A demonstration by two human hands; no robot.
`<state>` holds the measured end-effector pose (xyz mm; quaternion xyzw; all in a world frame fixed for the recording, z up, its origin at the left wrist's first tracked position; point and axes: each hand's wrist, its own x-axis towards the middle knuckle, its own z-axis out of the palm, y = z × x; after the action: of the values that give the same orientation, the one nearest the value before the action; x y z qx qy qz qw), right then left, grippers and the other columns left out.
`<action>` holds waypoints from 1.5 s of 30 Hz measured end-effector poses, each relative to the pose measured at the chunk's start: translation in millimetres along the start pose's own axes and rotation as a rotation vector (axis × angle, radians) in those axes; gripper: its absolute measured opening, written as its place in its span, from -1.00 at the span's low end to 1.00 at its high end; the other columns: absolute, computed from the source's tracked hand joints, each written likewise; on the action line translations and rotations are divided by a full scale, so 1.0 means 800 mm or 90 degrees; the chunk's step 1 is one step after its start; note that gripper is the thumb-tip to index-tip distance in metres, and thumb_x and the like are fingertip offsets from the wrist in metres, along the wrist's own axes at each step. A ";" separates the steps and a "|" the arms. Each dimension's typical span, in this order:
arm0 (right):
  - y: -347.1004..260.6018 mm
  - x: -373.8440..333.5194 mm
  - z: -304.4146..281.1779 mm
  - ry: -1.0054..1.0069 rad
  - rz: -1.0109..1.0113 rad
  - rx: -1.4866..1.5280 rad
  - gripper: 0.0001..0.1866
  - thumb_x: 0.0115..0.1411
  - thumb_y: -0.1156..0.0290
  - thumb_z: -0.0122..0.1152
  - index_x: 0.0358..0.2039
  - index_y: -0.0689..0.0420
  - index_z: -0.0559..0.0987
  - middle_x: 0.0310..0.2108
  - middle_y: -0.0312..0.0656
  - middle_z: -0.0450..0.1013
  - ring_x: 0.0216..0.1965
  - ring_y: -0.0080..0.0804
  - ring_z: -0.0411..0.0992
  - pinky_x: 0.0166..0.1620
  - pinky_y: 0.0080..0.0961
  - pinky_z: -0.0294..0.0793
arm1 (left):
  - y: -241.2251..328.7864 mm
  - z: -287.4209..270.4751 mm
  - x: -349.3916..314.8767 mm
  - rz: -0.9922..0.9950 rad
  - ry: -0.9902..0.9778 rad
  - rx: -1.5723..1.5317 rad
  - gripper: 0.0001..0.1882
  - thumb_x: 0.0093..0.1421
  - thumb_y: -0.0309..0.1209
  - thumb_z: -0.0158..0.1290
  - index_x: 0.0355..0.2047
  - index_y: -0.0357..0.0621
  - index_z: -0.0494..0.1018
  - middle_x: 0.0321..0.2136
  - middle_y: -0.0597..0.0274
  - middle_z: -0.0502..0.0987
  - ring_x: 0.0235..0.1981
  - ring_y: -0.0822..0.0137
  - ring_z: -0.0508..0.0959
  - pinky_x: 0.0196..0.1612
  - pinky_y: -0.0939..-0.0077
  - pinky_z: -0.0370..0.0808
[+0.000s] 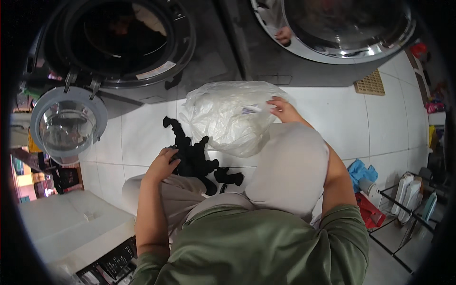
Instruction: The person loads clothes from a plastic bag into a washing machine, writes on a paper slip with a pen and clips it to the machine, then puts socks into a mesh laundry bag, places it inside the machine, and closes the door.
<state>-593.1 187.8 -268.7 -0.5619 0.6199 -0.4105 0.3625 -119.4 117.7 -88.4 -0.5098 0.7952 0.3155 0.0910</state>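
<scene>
Your left hand (165,164) rests at the near-left edge of the black cloth pieces (192,156), its fingers lightly bent; you can't tell from here whether they pinch any fabric. Your right hand (284,110) is at the right edge of the clear plastic bag (218,121), thumb and fingers loosely parted with nothing seen between them; whether the tips touch the film is unclear. Take that bag as your landmark: it lies crumpled on the white tiled floor (337,123), your right knee (292,166) covering its near-right part. The cloth is bunched just left of it and toward you, with one separate black piece (229,176) on its near side.

As for how far along you are, the black pieces lie outside the bag, not gathered into one heap, and the bag looks nearly flat, so sorting them seems unfinished. Beyond the bag to the left, the washing machine door (69,126) is already swung open; the dark drum (118,38) doesn't show clearly what is inside. Beyond it to the right, the other machine's round door (349,26) appears closed.
</scene>
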 end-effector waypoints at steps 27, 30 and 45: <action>-0.028 -0.777 0.069 1.091 1.000 -0.412 -0.81 0.07 0.47 0.08 -0.30 0.15 0.59 -0.18 0.06 0.42 -0.16 0.06 0.41 -0.09 -0.16 0.41 | 0.124 0.018 0.122 0.310 -0.127 0.305 -0.53 0.16 -0.43 0.08 0.10 -0.14 0.36 0.15 -0.05 0.25 -0.14 0.07 0.50 -0.08 0.28 0.47; -0.011 -0.811 0.027 1.217 0.893 -0.413 -0.79 0.10 0.45 0.07 -0.25 0.15 0.58 -0.20 0.06 0.46 -0.17 0.07 0.44 -0.09 -0.16 0.42 | 0.117 0.014 0.125 0.332 -0.128 0.298 -0.55 0.16 -0.44 0.08 0.09 -0.14 0.37 0.13 -0.05 0.27 -0.13 0.06 0.49 -0.08 0.30 0.48; 0.043 -0.832 0.001 1.023 1.214 -0.197 -0.68 0.03 0.27 0.22 -0.29 0.25 0.55 -0.26 0.09 0.51 -0.17 0.07 0.48 -0.11 -0.13 0.46 | 0.068 -0.002 0.105 0.161 -0.146 0.241 -0.55 0.17 -0.39 0.11 0.05 -0.28 0.39 0.06 -0.11 0.32 0.03 0.04 0.43 -0.05 0.31 0.49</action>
<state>-536.2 850.4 -308.3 0.4807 0.8658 -0.1345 -0.0347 -205.1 69.1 -104.2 -0.3410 0.8821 0.2255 0.2339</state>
